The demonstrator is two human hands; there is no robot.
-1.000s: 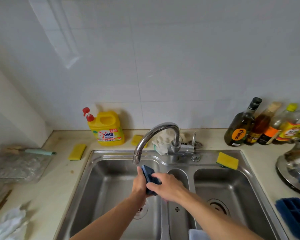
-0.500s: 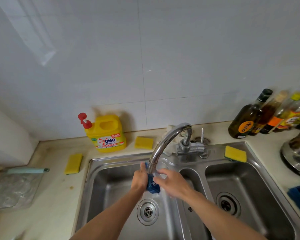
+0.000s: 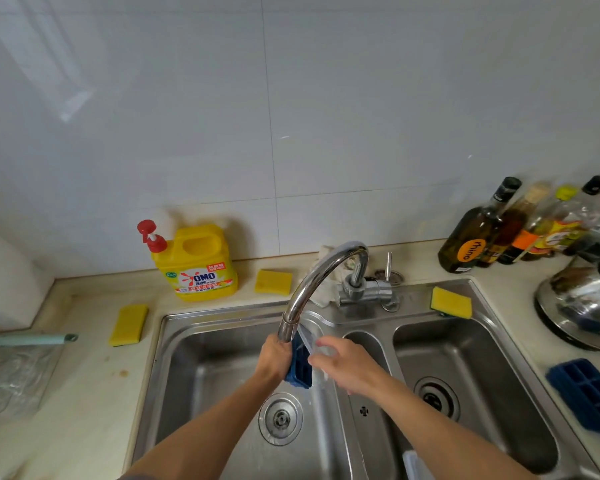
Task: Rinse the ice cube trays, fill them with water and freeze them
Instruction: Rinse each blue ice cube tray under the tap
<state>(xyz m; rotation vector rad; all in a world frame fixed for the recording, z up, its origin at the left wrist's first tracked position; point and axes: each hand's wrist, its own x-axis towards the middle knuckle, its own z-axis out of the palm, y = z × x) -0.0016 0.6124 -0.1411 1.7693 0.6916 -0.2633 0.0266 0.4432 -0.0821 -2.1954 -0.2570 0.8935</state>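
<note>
Rinsing step: left hand (image 3: 274, 358) gripping dark blue plastic ice cube tray (image 3: 300, 370) on edge under curved chrome faucet spout (image 3: 312, 289), over left steel sink basin (image 3: 205, 375); right hand (image 3: 347, 368) pinching clear plastic lid (image 3: 309, 341) beside it. I'm leaving second blue tray (image 3: 589, 393) waiting on right counter. Next, I judge: turning tray, flushing every cell.

Head view, looking down, close over sink (image 3: 222, 327)

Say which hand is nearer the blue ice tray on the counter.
Right. The right hand is left of the blue plastic ice cube tray; the left hand is farther left.
</note>
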